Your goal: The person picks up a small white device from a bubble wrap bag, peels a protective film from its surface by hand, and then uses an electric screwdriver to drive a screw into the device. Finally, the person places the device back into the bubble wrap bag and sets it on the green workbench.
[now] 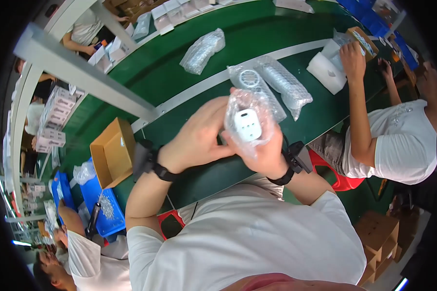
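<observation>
The plastic-wrapped device (248, 125) is sitting clasped between the left hand (199, 133) and right hand (266, 159) above the table (199, 179), probably feeling light, slippery and stiff, best gripped by its sides.

This is a factory workshop, seemingly an assembly and packing line. A long green worktop (257, 36) with pale metal edging sweeps across twelve o'clock, carrying bubble-wrapped bundles (202, 51). Co-workers sit at three o'clock (403, 140) and between seven and eight (99, 264). At eight, a blue tray (117, 227) holds loose small parts (106, 207) beside a black driver-like tool (93, 220). White boxes (58, 111) stack up between nine and ten; brown cartons (378, 233) stand at four.
</observation>
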A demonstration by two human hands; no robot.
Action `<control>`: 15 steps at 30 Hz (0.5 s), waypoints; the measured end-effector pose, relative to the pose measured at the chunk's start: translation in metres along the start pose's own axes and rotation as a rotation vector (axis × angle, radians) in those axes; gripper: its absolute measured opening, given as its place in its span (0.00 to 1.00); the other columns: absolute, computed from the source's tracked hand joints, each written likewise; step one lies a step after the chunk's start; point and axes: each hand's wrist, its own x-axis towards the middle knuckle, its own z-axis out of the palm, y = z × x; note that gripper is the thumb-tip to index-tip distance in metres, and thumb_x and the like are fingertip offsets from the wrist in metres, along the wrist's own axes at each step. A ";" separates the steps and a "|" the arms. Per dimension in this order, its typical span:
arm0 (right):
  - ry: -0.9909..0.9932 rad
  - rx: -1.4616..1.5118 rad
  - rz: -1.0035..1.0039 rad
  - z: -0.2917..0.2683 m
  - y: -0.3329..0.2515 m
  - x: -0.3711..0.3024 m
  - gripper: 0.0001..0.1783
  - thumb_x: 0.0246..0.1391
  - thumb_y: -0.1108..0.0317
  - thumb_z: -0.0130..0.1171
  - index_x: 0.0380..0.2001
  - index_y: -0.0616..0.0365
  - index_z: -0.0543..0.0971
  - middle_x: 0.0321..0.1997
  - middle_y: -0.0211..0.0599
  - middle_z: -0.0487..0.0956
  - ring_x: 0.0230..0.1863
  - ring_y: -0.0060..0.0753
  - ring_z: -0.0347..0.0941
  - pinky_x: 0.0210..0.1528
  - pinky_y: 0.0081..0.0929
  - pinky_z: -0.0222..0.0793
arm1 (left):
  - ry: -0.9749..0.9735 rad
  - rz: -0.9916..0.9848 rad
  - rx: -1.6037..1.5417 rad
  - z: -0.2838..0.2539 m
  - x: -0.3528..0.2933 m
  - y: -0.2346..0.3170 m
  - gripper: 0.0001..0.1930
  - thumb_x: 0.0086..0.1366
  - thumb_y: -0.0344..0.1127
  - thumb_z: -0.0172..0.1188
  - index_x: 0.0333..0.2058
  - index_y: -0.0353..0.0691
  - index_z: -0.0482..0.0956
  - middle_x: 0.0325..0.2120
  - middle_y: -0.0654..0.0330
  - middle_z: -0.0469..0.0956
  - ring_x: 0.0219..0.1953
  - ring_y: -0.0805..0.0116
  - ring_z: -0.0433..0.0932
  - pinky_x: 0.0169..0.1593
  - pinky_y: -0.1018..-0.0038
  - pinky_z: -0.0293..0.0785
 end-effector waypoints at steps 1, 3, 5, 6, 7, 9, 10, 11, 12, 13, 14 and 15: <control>0.076 0.041 0.048 -0.009 -0.001 0.000 0.37 0.49 0.72 0.70 0.61 0.67 0.66 0.64 0.55 0.70 0.63 0.42 0.69 0.62 0.36 0.64 | -0.051 0.038 -0.006 -0.005 0.013 -0.003 0.30 0.57 0.35 0.67 0.57 0.35 0.70 0.51 0.48 0.76 0.54 0.48 0.76 0.58 0.60 0.72; 0.194 0.052 0.083 -0.034 -0.006 0.000 0.30 0.51 0.71 0.66 0.57 0.66 0.69 0.58 0.51 0.75 0.59 0.40 0.71 0.60 0.34 0.66 | -0.077 -0.061 -0.233 -0.022 0.033 -0.052 0.32 0.57 0.39 0.67 0.59 0.36 0.69 0.52 0.46 0.76 0.57 0.47 0.73 0.61 0.59 0.69; 0.284 -0.024 0.109 -0.061 -0.019 -0.001 0.24 0.54 0.69 0.62 0.53 0.65 0.71 0.51 0.46 0.78 0.54 0.37 0.73 0.57 0.32 0.67 | 0.228 -0.378 -0.112 -0.014 0.056 -0.132 0.33 0.57 0.43 0.68 0.58 0.34 0.70 0.53 0.45 0.75 0.59 0.47 0.72 0.62 0.59 0.68; 0.331 -0.064 0.143 -0.070 -0.023 -0.003 0.22 0.56 0.67 0.60 0.52 0.65 0.71 0.47 0.43 0.78 0.52 0.35 0.73 0.56 0.32 0.67 | 0.241 -0.406 0.209 -0.005 0.064 -0.181 0.33 0.57 0.44 0.68 0.57 0.33 0.70 0.53 0.44 0.75 0.58 0.47 0.73 0.60 0.59 0.69; 0.337 -0.064 0.139 -0.079 -0.024 -0.006 0.22 0.56 0.67 0.60 0.52 0.65 0.71 0.47 0.43 0.78 0.52 0.35 0.73 0.56 0.32 0.67 | 0.246 -0.417 0.523 0.008 0.071 -0.218 0.34 0.57 0.46 0.68 0.57 0.31 0.70 0.53 0.43 0.75 0.57 0.47 0.73 0.59 0.59 0.70; 0.438 -0.189 0.122 -0.102 -0.020 -0.012 0.24 0.56 0.66 0.60 0.54 0.65 0.69 0.47 0.43 0.77 0.50 0.36 0.73 0.56 0.35 0.67 | 0.062 -0.576 0.745 0.036 0.094 -0.238 0.37 0.58 0.48 0.67 0.59 0.29 0.67 0.53 0.39 0.75 0.56 0.43 0.73 0.59 0.58 0.70; 0.452 -0.194 0.117 -0.110 -0.020 -0.016 0.24 0.56 0.66 0.60 0.54 0.65 0.69 0.47 0.43 0.77 0.50 0.36 0.73 0.56 0.35 0.67 | 0.061 -0.561 0.746 0.041 0.101 -0.249 0.37 0.58 0.48 0.67 0.59 0.29 0.67 0.53 0.39 0.75 0.56 0.43 0.73 0.59 0.58 0.70; 0.492 -0.171 0.133 -0.114 -0.019 -0.022 0.25 0.56 0.66 0.60 0.54 0.65 0.69 0.47 0.44 0.77 0.50 0.37 0.73 0.56 0.37 0.67 | -0.025 -0.645 0.650 0.044 0.104 -0.262 0.37 0.58 0.48 0.67 0.59 0.29 0.67 0.51 0.40 0.76 0.54 0.44 0.75 0.58 0.58 0.71; 0.528 -0.145 0.149 -0.118 -0.018 -0.028 0.26 0.56 0.65 0.60 0.55 0.66 0.68 0.48 0.45 0.76 0.50 0.38 0.73 0.56 0.38 0.67 | -0.110 -0.731 0.554 0.044 0.107 -0.275 0.37 0.58 0.48 0.67 0.59 0.28 0.66 0.49 0.40 0.77 0.53 0.45 0.76 0.57 0.59 0.72; 0.564 -0.119 0.170 -0.122 -0.016 -0.034 0.26 0.56 0.65 0.61 0.55 0.66 0.67 0.48 0.45 0.76 0.50 0.39 0.73 0.57 0.39 0.67 | -0.201 -0.817 0.455 0.047 0.110 -0.282 0.37 0.58 0.49 0.67 0.58 0.28 0.66 0.47 0.41 0.78 0.51 0.46 0.77 0.56 0.59 0.72; 0.567 -0.116 0.176 -0.126 -0.014 -0.039 0.26 0.56 0.65 0.61 0.55 0.66 0.67 0.48 0.45 0.76 0.50 0.39 0.73 0.57 0.39 0.67 | -0.207 -0.819 0.458 0.049 0.111 -0.288 0.37 0.58 0.49 0.67 0.58 0.28 0.66 0.47 0.41 0.78 0.51 0.46 0.77 0.56 0.59 0.72; 0.574 -0.101 0.177 -0.128 -0.011 -0.043 0.27 0.57 0.65 0.61 0.56 0.66 0.67 0.49 0.46 0.75 0.50 0.40 0.73 0.57 0.40 0.67 | -0.127 -0.870 0.236 0.049 0.109 -0.295 0.35 0.59 0.48 0.66 0.57 0.29 0.67 0.44 0.44 0.79 0.48 0.48 0.78 0.53 0.60 0.74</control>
